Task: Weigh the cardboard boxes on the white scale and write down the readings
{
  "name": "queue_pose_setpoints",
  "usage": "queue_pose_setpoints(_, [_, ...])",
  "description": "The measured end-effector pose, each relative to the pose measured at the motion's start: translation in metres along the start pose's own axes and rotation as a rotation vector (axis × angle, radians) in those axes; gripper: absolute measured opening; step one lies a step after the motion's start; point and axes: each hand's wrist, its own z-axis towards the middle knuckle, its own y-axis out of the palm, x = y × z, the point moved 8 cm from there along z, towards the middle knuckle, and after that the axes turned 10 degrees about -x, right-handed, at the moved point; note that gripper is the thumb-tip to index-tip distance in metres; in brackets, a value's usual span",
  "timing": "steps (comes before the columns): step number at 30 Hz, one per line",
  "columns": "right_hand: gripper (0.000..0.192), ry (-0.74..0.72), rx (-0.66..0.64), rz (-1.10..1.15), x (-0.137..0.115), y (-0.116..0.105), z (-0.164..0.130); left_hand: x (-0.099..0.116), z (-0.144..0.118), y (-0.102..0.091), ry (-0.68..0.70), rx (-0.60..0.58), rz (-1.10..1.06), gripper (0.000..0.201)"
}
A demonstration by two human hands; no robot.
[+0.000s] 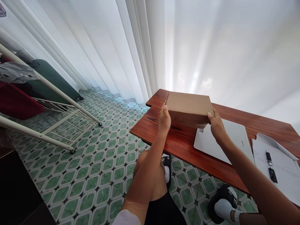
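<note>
A brown cardboard box (188,104) is held between my two hands over the left part of the reddish wooden table (150,123). My left hand (164,119) grips its left end, thumb on the near edge. Around the right end closes my right hand (217,123), thumb at the near corner. The box's top looks closed, and its underside is hidden. Partly beneath my right hand and forearm lies a closed silver laptop (225,139) on the table.
Right of the laptop are paper sheets (276,162) with a black pen (269,161) on top. A white wheeled rack (63,122) and a dark green suitcase (55,78) stand at left on the tiled floor. White curtains (199,47) hang behind the table.
</note>
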Motion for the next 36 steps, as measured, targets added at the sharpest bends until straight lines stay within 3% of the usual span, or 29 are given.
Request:
queue_pose_setpoints(6, [0.058, 0.038, -0.058, 0.037, 0.002, 0.026, 0.005, -0.007, 0.003, -0.021, -0.061, 0.053, 0.036, 0.056])
queue_pose_setpoints(14, [0.055, 0.074, -0.102, 0.101, 0.017, 0.042, 0.012, -0.009, 0.005, -0.029, -0.047, 0.064, 0.067, 0.051])
queue_pose_setpoints(36, [0.056, 0.139, -0.074, 0.131, 0.032, 0.039, 0.009, -0.019, 0.005, -0.020, -0.130, 0.012, 0.059, 0.056])
